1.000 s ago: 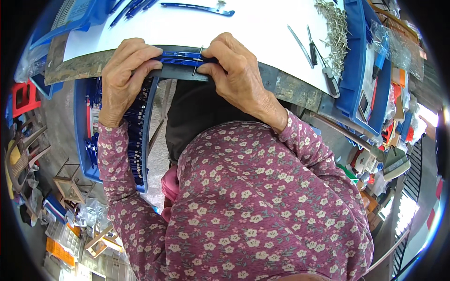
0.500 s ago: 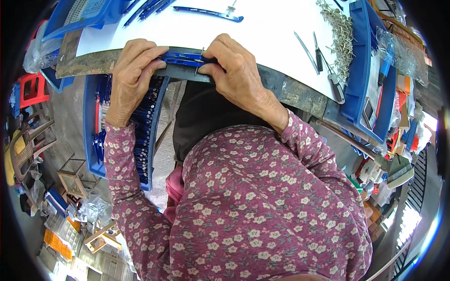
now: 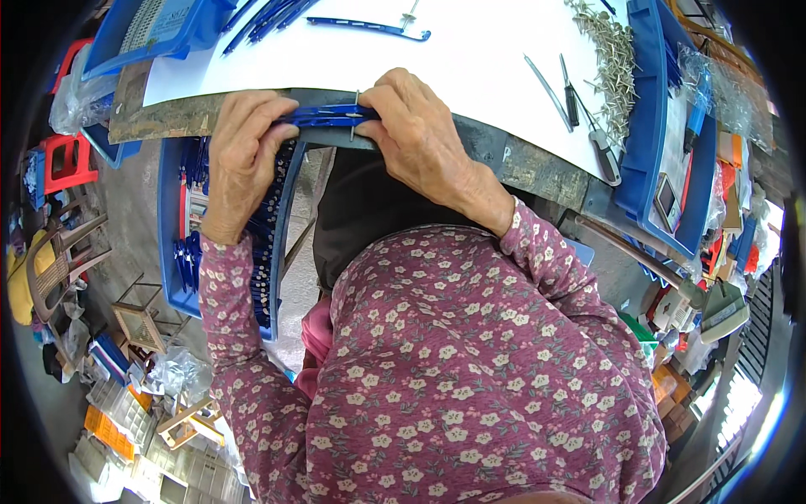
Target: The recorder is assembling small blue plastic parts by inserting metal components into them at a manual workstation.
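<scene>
Both hands hold a slim bundle of dark blue strips (image 3: 323,116) level over the table's near edge. My left hand (image 3: 242,164) is closed on its left end, thumb below and fingers above. The right end sits between the thumb and fingers of my right hand (image 3: 430,141). Beside those fingertips a thin metal pin (image 3: 355,102) stands crosswise to the bundle, poking out above and below. Beyond my hands, a single blue strip (image 3: 357,25) lies on the white sheet (image 3: 470,67) with an upright pin at its right end. Loose blue strips (image 3: 273,21) lie to its left.
At right, flat-headed metal pins (image 3: 617,71) are heaped beside a black-handled tool (image 3: 603,155) and a thin rod (image 3: 547,92). A blue tray (image 3: 642,168) borders them. Another blue tray (image 3: 170,269), full of strips, stands below left, near a red stool (image 3: 67,172).
My left hand has shifted slightly down, and the bundle's left end with it. My right hand has edged a little to the left. Both still grip the bundle.
</scene>
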`<state>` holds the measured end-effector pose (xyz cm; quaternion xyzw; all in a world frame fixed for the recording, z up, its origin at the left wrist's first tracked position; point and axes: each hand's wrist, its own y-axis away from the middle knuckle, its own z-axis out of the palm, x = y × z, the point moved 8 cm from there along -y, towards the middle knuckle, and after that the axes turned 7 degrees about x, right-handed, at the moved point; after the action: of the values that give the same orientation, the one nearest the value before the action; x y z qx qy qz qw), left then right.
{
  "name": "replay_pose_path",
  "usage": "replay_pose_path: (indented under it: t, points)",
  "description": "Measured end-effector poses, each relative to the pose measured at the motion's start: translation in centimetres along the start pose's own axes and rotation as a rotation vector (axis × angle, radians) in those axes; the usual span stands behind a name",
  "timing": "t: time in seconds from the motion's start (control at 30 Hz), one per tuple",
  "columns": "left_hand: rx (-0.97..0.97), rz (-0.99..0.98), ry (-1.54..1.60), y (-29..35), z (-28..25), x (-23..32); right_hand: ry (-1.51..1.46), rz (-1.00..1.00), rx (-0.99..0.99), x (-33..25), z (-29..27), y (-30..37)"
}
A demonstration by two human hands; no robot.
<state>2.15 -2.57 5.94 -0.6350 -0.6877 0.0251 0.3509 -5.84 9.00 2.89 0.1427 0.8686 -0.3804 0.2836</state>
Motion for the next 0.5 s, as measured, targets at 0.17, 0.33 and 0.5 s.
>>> replay_pose_path:
  t: [0.17, 0.33, 0.5]
  points:
    - [0.061, -0.087, 0.027, 1.9, 0.4, 1.4, -0.025, -0.005, -0.032, 0.2, -0.7, 0.5]
    - [0.085, -0.132, 0.004, 2.9, 0.9, 1.3, -0.031, -0.044, -0.024, 0.2, -0.7, 0.6]
    - [0.103, -0.027, -0.07, 2.9, 0.8, 1.7, -0.033, -0.04, -0.026, 0.2, -0.7, 0.8]
